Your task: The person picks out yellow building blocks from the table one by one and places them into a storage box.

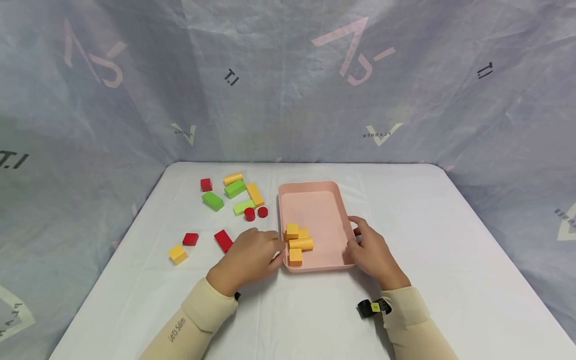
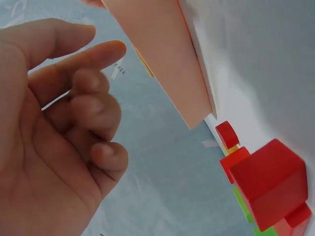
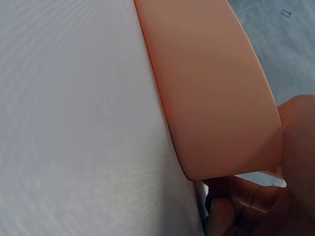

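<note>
A shallow pink tray lies on the table, its outer wall showing large in the right wrist view. Inside its near left corner are several yellow blocks, among them a yellow cylinder and a yellow cube. My left hand hovers by the tray's left side and holds nothing; the left wrist view shows thumb and index extended, the other fingers loosely bent. On the opposite side, my right hand grips the tray's right wall near the front corner, thumb at the rim and fingers outside.
Left of the tray lie loose blocks: a red rectangular block beside my left hand, a small red block, a yellow cube, red cylinders, green blocks and yellow pieces. A grey printed cloth hangs behind the white table.
</note>
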A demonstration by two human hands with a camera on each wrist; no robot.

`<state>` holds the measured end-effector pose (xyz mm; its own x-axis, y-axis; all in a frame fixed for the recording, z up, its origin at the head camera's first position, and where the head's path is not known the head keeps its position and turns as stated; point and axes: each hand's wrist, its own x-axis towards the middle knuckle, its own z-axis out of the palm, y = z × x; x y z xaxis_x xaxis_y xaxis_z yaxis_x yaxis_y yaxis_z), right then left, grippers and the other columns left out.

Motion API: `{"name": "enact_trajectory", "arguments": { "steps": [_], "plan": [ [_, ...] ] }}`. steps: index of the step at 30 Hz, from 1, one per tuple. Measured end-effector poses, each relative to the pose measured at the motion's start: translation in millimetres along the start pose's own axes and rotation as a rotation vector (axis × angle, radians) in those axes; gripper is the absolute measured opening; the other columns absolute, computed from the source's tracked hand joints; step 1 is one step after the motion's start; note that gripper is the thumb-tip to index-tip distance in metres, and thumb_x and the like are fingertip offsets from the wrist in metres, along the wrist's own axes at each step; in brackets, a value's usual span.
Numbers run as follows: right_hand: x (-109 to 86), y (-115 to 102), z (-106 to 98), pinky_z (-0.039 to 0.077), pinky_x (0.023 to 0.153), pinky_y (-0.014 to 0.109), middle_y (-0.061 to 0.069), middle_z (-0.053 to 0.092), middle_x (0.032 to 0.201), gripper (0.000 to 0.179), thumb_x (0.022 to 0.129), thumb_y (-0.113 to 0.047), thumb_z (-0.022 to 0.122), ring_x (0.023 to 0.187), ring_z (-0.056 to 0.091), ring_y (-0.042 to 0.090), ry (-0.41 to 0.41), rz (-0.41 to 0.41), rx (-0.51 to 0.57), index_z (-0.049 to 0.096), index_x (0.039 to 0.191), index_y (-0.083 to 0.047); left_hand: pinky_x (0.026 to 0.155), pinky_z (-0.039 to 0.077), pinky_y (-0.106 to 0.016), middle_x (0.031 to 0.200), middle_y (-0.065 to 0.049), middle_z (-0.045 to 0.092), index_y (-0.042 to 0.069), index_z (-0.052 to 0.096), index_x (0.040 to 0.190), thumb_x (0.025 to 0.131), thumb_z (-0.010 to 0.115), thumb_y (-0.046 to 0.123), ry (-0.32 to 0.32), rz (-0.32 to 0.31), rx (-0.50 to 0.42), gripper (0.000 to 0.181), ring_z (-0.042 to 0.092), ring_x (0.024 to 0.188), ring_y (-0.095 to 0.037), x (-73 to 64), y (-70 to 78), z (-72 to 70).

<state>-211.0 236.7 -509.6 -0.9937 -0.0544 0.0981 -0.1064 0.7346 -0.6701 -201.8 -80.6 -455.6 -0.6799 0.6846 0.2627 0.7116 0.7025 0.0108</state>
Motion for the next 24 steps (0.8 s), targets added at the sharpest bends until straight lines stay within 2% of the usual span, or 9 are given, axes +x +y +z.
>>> {"name": "enact_trajectory", "arguments": {
  "steps": [4, 9, 17, 24],
  "plan": [
    [-0.9, 0, 0, 0.051, 0.071, 0.034, 0.008, 0.067, 0.112, 0.060, 0.096, -0.011, 0.050, 0.080, 0.064, 0.016, 0.001, -0.002, 0.010, 0.042, 0.155, -0.015, 0.072, 0.053, -0.031, 0.085, 0.006, 0.069, 0.021, 0.080, 0.100, 0.092, 0.073, 0.029, -0.028, -0.025, 0.014, 0.013, 0.060, 0.072, -0.009, 2.2, -5.6, -1.0],
    [-1.6, 0, -1, 0.051, 0.068, 0.034, 0.009, 0.067, 0.112, 0.060, 0.095, -0.011, 0.048, 0.077, 0.063, 0.016, -0.004, 0.004, 0.025, 0.041, 0.155, -0.015, 0.079, 0.050, -0.036, 0.093, 0.004, 0.071, 0.021, 0.080, 0.105, 0.092, 0.072, 0.029, -0.057, -0.063, 0.034, 0.017, 0.064, 0.082, -0.011, 4.5, -13.3, -3.3],
    [0.2, -1, -1, 0.050, 0.070, 0.033, 0.009, 0.067, 0.113, 0.060, 0.095, -0.012, 0.050, 0.079, 0.063, 0.016, -0.001, 0.001, 0.010, 0.041, 0.155, -0.015, 0.078, 0.049, -0.039, 0.095, 0.003, 0.071, 0.019, 0.080, 0.100, 0.091, 0.071, 0.022, -0.007, -0.070, 0.028, 0.014, 0.066, 0.085, -0.013, 7.6, -28.6, -3.8],
    [-0.9, -1, -3, 0.051, 0.066, 0.033, 0.009, 0.068, 0.109, 0.062, 0.093, -0.010, 0.051, 0.077, 0.063, 0.015, 0.006, -0.013, 0.018, 0.041, 0.154, -0.013, 0.076, 0.048, -0.039, 0.101, 0.001, 0.072, 0.018, 0.081, 0.102, 0.090, 0.070, 0.021, 0.031, -0.096, 0.037, 0.016, 0.071, 0.090, -0.016, 12.2, -45.9, -1.8]
  ]
}}
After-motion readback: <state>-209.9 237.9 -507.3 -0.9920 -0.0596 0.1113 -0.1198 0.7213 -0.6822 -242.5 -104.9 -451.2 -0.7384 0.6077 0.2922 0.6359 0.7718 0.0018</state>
